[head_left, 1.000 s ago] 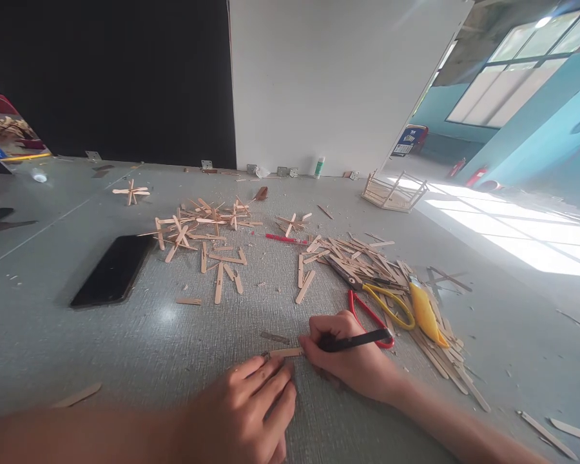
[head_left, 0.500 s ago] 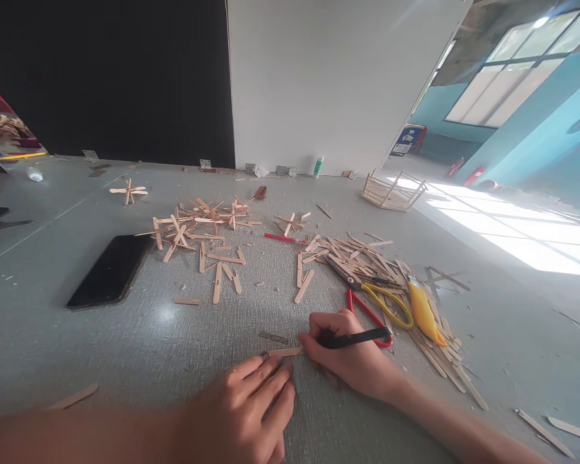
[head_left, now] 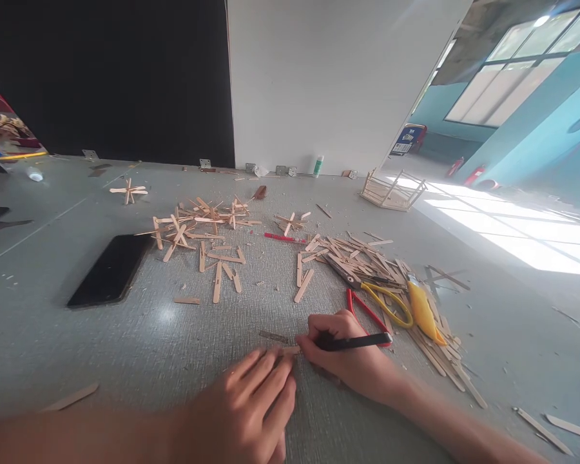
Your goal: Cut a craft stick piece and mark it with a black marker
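Note:
My left hand (head_left: 258,399) presses its fingertips down on a short wooden craft stick (head_left: 290,351), covering most of it. In my right hand (head_left: 341,348) a black pen-shaped tool (head_left: 360,341) is gripped like a pencil, fingers closed round its lower part. Its tip is hidden by the fingers, at the stick's right end, so I cannot tell whether it is a pen or a craft knife. Just beyond the fingertips lies a thin grey strip (head_left: 273,336). Red-and-yellow-handled cutting pliers (head_left: 379,301) rest close behind my right hand.
Loose craft sticks (head_left: 357,254) are heaped at the right with a yellow-handled tool (head_left: 423,309) on them. Notched and crossed sticks (head_left: 207,219) lie at centre left, beside a phone (head_left: 109,270). Farther back stand a stick frame (head_left: 394,191) and a small green-and-white tube (head_left: 318,166).
My left fingers have slid slightly up and right, covering more of the craft stick. My right hand and the black tool have shifted a little left.

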### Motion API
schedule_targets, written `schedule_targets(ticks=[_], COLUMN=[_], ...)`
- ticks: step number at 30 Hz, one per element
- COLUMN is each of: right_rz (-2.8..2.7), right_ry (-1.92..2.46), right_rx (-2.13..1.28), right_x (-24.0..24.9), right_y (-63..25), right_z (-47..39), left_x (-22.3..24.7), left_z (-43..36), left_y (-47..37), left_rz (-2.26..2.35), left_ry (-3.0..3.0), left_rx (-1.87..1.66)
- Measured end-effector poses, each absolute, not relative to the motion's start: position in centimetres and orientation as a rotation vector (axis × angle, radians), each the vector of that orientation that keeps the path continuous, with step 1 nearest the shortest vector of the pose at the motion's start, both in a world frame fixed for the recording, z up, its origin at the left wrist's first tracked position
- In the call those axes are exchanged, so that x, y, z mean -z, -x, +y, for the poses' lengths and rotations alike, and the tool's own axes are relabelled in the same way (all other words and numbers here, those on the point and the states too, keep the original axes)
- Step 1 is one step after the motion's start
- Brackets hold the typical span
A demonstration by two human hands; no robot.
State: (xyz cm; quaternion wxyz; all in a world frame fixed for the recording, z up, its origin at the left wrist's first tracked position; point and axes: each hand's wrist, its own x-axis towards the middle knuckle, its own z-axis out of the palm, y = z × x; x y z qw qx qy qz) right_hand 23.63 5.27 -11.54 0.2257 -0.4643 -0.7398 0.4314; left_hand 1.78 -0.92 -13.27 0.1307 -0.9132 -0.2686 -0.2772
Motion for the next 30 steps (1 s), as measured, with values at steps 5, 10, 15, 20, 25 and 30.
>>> schedule_targets(ticks=[5, 10, 15, 20, 25, 30], right_rz=[-2.071, -2.114, -2.157, -2.201, -2.208, -2.197], right_ry=[1.276, 1.274, 1.286, 1.29, 1.284, 1.29], right_rx=[-1.143, -1.062, -0.974, -0.867, -0.863, -0.875], right_x=[11.66, 11.76, 11.58, 11.5, 11.45, 11.58], right_y=[-23.64, -23.7, -23.65, -23.69, -23.58, -23.61], right_z=[5.39, 5.5, 5.44, 5.44, 5.48, 5.69], left_x=[13.0, 13.25, 13.03, 12.72, 12.77, 12.8], left_z=[-0.8, -0.88, -0.8, -0.81, -0.79, -0.92], left_y=[-1.96, -1.92, -1.77, -1.84, -1.87, -1.77], left_rz=[-0.815, -0.825, -0.814, -0.824, -0.816, -0.81], left_ry=[2.682, 2.646, 2.668, 2.671, 2.674, 2.675], left_rx=[0.647, 0.669, 0.664, 0.663, 0.663, 0.659])
